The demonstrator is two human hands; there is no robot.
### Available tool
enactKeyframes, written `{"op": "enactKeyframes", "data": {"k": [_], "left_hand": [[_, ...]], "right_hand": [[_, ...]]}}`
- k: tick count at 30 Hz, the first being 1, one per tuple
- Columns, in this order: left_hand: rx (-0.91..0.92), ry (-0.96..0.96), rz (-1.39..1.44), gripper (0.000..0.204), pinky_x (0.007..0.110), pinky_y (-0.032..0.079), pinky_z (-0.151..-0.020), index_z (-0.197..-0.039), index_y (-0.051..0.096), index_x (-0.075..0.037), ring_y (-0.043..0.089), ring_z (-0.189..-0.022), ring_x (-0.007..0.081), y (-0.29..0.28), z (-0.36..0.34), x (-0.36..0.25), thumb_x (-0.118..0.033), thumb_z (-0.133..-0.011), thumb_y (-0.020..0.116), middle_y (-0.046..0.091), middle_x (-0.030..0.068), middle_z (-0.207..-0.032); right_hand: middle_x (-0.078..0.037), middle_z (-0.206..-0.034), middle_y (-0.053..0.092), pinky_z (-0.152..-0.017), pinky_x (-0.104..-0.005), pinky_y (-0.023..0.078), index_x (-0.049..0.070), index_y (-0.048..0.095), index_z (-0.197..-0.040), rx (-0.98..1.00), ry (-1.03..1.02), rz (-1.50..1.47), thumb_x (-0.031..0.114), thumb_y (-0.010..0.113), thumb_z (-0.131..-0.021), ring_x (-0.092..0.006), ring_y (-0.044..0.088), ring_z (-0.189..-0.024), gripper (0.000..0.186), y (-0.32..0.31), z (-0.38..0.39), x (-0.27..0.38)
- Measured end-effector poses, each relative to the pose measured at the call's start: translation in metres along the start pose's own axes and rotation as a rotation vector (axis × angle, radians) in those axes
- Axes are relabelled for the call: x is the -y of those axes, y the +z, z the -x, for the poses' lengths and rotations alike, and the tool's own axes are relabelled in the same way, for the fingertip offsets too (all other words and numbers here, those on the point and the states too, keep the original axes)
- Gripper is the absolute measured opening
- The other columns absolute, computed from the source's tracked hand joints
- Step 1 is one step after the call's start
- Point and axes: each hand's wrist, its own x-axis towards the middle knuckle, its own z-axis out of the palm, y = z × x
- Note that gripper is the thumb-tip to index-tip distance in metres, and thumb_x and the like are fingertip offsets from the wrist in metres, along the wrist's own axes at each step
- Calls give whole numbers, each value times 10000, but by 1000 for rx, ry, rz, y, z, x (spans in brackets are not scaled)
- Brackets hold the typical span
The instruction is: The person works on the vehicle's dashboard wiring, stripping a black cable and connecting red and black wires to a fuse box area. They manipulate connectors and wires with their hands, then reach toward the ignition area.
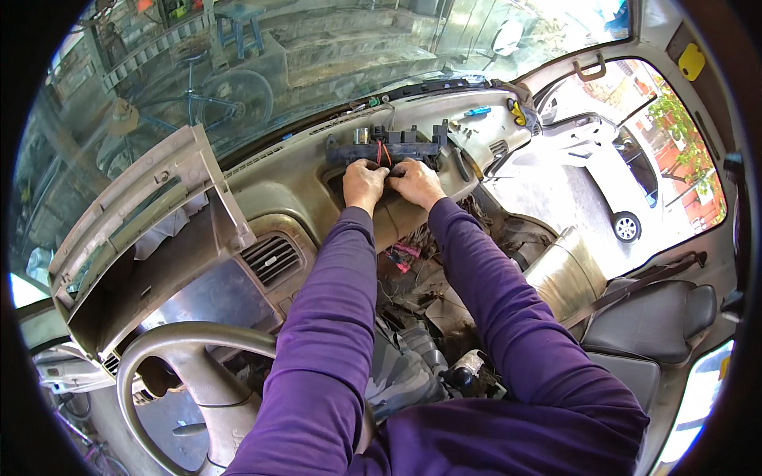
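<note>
red wire (380,151) is pinched by two hands (365,186) at their fingertips; one black box (414,149) lies beyond.

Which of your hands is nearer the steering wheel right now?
Left. The left hand is beyond the steering wheel and to its right, at the black electrical module; the right hand is beside the left, farther from the wheel.

**Bright daylight outside**

Past the fingers (406,167), through the windshield (333,75), I see a bicycle (192,97), concrete steps (349,49) and a blue stool (240,13). Right of the fingers, a white car (607,169) stands in sunshine near leafy plants (689,147); lower right, a dark seat (644,317).
</note>
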Motion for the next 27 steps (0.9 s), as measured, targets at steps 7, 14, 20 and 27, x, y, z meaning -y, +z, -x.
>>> {"op": "enactKeyframes", "data": {"k": [7, 14, 20, 27], "left_hand": [[124, -44, 84, 275, 342, 538, -754, -975, 779, 32, 709, -771, 195, 2, -9, 2, -218, -864, 754, 770, 154, -872], [154, 73, 99, 290, 395, 548, -792, -966, 784, -6, 738, -845, 341, 4, -16, 20, -267, -850, 735, 751, 220, -891], [158, 106, 41, 295, 426, 543, -805, -976, 768, 1, 723, -889, 388, 7, -18, 23, -264, -872, 693, 727, 261, -922], [56, 9, -121, 330, 402, 538, -800, -992, 767, 24, 727, -854, 348, 4, -7, 2, -275, -862, 713, 744, 242, -912]], "right_hand": [[-127, -1227, 709, -996, -466, 505, 122, 764, -1145, 29, -76, -167, 354, 653, -876, -384, 653, -1143, 372, 12, -16, -30], [-241, -1018, 720, -875, -450, 530, 4, 744, -1058, -62, -71, -199, 257, 639, -899, -413, 691, -979, 317, 10, -12, -17], [-219, -1063, 731, -929, -436, 527, 30, 765, -1067, -194, 20, -191, 331, 667, -891, -378, 696, -1033, 362, 11, -12, -7], [-161, -1157, 729, -978, -444, 511, 114, 767, -1134, -135, 54, -133, 370, 654, -907, -358, 672, -1112, 360, 11, -16, -9]]}}
